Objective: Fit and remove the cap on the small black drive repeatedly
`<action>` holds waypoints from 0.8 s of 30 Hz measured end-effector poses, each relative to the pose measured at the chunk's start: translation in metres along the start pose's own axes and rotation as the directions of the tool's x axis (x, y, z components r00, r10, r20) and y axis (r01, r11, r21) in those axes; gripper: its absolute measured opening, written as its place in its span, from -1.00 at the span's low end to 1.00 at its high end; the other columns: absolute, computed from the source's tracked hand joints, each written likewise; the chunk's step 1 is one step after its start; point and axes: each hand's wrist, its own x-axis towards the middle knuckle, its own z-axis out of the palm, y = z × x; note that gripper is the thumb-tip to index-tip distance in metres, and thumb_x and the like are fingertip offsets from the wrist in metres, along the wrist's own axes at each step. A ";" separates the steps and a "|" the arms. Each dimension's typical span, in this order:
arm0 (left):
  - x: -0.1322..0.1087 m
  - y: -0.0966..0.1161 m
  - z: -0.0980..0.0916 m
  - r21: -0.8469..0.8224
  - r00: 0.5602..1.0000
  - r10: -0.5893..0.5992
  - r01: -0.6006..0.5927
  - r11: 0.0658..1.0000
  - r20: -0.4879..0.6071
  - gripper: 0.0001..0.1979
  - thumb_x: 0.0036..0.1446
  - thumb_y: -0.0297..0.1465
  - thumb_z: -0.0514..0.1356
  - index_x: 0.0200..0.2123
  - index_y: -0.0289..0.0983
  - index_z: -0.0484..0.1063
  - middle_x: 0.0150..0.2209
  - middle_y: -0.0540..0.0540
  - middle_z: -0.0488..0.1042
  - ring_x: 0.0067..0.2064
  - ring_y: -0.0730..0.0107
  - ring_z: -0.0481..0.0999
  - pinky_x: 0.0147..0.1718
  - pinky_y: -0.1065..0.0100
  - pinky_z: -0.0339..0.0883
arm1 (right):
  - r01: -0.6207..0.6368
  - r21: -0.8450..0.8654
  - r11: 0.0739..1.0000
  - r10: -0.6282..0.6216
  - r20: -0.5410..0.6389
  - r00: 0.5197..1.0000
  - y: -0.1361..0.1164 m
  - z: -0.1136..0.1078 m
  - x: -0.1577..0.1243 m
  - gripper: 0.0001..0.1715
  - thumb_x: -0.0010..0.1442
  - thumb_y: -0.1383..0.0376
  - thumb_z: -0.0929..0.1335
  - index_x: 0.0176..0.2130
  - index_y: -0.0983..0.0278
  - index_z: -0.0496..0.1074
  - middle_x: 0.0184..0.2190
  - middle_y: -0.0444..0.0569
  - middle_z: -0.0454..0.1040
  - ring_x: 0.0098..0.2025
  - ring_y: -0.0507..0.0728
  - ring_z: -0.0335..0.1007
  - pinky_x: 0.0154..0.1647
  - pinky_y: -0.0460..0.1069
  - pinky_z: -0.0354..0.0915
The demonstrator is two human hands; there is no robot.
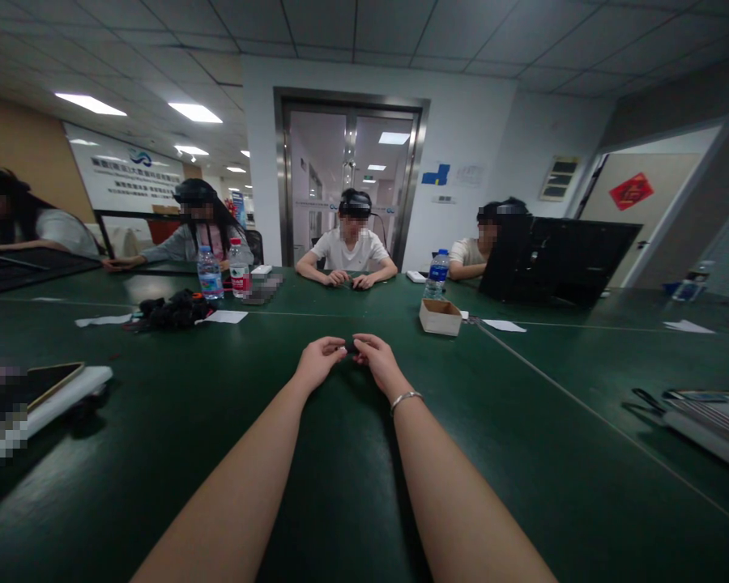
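Both my forearms stretch out over a dark green table (352, 486). My left hand (317, 361) and my right hand (377, 361) meet at the fingertips, and together they pinch a small dark object (351, 346) just above the tabletop. I cannot make out what the object is. A thin bracelet (406, 397) circles my right wrist.
A small cardboard box (441, 317) stands beyond my hands, with water bottles (209, 273) and a black heap (173, 311) to the left. A phone on a white slab (54, 387) lies near left, an open laptop (552, 261) far right. Several other people sit around the table.
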 end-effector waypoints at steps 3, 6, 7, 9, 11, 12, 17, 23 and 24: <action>0.000 0.001 0.000 0.019 1.000 0.020 -0.020 1.000 -0.006 -0.70 -0.09 -0.40 0.30 -0.21 -0.30 0.48 -0.28 -0.14 0.52 -0.26 0.31 0.55 -0.18 0.23 0.43 | -0.021 0.043 0.999 0.022 -0.022 1.000 0.002 -0.001 0.003 -0.71 -0.07 0.25 0.42 -0.29 0.32 0.45 -0.52 -0.12 0.45 -0.56 -0.03 0.34 -0.54 -0.11 0.25; 0.002 0.000 0.000 0.046 0.998 0.020 -0.018 0.999 -0.052 -0.66 0.04 -0.40 0.20 -0.07 -0.26 0.43 -0.21 -0.13 0.47 -0.29 0.38 0.55 -0.20 0.25 0.43 | -0.048 0.088 0.995 0.052 -0.038 0.998 0.002 -0.001 0.004 -0.77 -0.02 0.28 0.41 -0.29 0.31 0.43 -0.46 -0.08 0.47 -0.54 -0.03 0.39 -0.53 -0.12 0.28; 0.003 0.000 0.000 0.074 0.997 0.034 -0.029 0.997 -0.067 -0.68 0.06 -0.41 0.17 -0.07 -0.25 0.43 -0.21 -0.13 0.47 -0.28 0.38 0.54 -0.19 0.25 0.42 | -0.057 0.095 0.994 0.061 -0.038 0.997 0.002 -0.001 0.003 -0.79 -0.01 0.30 0.40 -0.30 0.31 0.42 -0.44 -0.07 0.48 -0.53 -0.03 0.41 -0.52 -0.12 0.29; 0.006 -0.001 -0.001 0.137 0.992 0.095 -0.082 0.987 -0.088 -0.74 0.06 -0.41 0.16 -0.14 -0.24 0.47 -0.21 -0.12 0.49 -0.22 0.36 0.52 -0.12 0.24 0.38 | -0.066 0.094 0.993 0.069 -0.023 0.997 0.001 -0.001 0.002 -0.81 0.00 0.34 0.40 -0.30 0.31 0.42 -0.43 -0.06 0.49 -0.50 -0.01 0.44 -0.49 -0.12 0.32; 0.008 -0.002 -0.001 0.165 0.984 0.151 -0.133 0.977 -0.099 -0.79 0.03 -0.42 0.18 -0.22 -0.25 0.50 -0.24 -0.11 0.51 -0.18 0.34 0.49 -0.06 0.23 0.33 | -0.062 0.085 0.994 0.062 0.000 0.998 0.000 0.000 0.001 -0.82 -0.01 0.37 0.40 -0.30 0.31 0.43 -0.44 -0.06 0.49 -0.46 0.00 0.47 -0.45 -0.11 0.35; 0.008 -0.002 -0.001 0.155 0.981 0.159 -0.141 0.978 -0.110 -0.80 0.01 -0.42 0.20 -0.24 -0.26 0.50 -0.26 -0.11 0.52 -0.19 0.33 0.49 -0.06 0.23 0.32 | -0.060 0.079 0.995 0.059 0.010 0.998 0.000 0.000 0.000 -0.82 -0.01 0.38 0.40 -0.30 0.31 0.44 -0.44 -0.06 0.49 -0.44 0.01 0.47 -0.43 -0.11 0.37; 0.009 -0.005 -0.003 0.026 0.979 0.068 -0.064 0.998 -0.192 -0.73 -0.15 -0.35 0.33 -0.33 -0.32 0.43 -0.31 -0.13 0.52 -0.21 0.32 0.50 -0.11 0.25 0.33 | -0.068 0.062 0.996 0.066 0.041 0.997 -0.001 0.000 -0.001 -0.82 -0.02 0.37 0.42 -0.31 0.32 0.45 -0.43 -0.05 0.51 -0.41 0.04 0.49 -0.41 -0.09 0.39; 0.010 -0.009 -0.005 0.005 0.982 0.057 -0.057 0.998 -0.178 -0.67 -0.19 -0.29 0.34 -0.33 -0.30 0.41 -0.33 -0.12 0.52 -0.20 0.29 0.50 -0.14 0.23 0.34 | -0.058 0.052 0.997 0.055 0.052 0.997 -0.001 0.000 -0.002 -0.81 -0.02 0.36 0.42 -0.30 0.31 0.46 -0.43 -0.05 0.51 -0.41 0.03 0.49 -0.42 -0.10 0.37; 0.010 -0.009 -0.005 0.012 0.983 0.056 -0.055 0.998 -0.175 -0.68 -0.18 -0.28 0.34 -0.33 -0.30 0.42 -0.33 -0.12 0.52 -0.20 0.29 0.50 -0.14 0.23 0.34 | -0.059 0.049 0.997 0.057 0.051 0.997 -0.001 0.000 -0.002 -0.80 -0.02 0.35 0.42 -0.30 0.31 0.46 -0.43 -0.04 0.51 -0.42 0.03 0.49 -0.42 -0.10 0.37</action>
